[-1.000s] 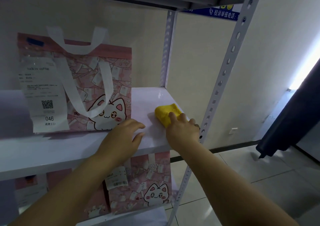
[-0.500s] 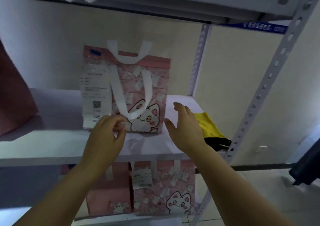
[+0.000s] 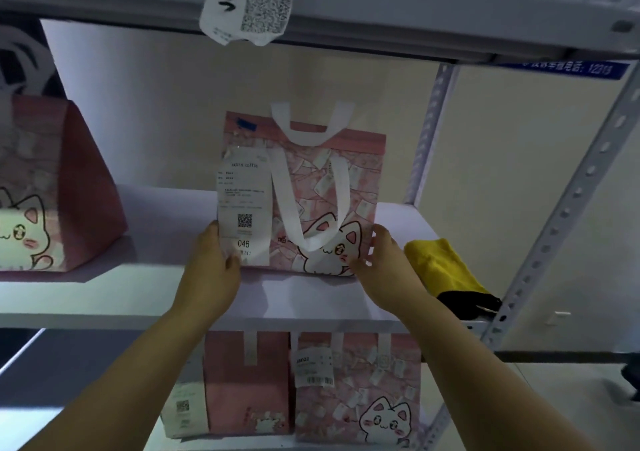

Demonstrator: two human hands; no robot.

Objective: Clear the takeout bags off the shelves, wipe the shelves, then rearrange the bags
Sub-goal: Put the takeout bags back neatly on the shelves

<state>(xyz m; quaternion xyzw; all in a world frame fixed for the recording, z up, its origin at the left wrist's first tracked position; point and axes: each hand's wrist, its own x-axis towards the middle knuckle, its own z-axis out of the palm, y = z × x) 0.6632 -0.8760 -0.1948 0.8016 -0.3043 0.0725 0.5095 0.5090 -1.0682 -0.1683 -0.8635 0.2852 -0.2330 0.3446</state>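
Middle shelf (image 3: 104,298): pink cat-print bag (image 3: 329,187) stood upright, receipt 046 (image 3: 244,208) on its front, contents hidden; left hand (image 3: 211,270) and right hand (image 3: 384,267) gripped its lower corners; yellow cloth (image 3: 440,263) lay just right; second bag (image 3: 52,191) stood far left; two bags (image 3: 356,391) stood on the shelf below.

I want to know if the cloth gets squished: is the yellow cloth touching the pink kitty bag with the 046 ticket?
Apart. The head view shows bare white shelf between the yellow cloth and the bag.
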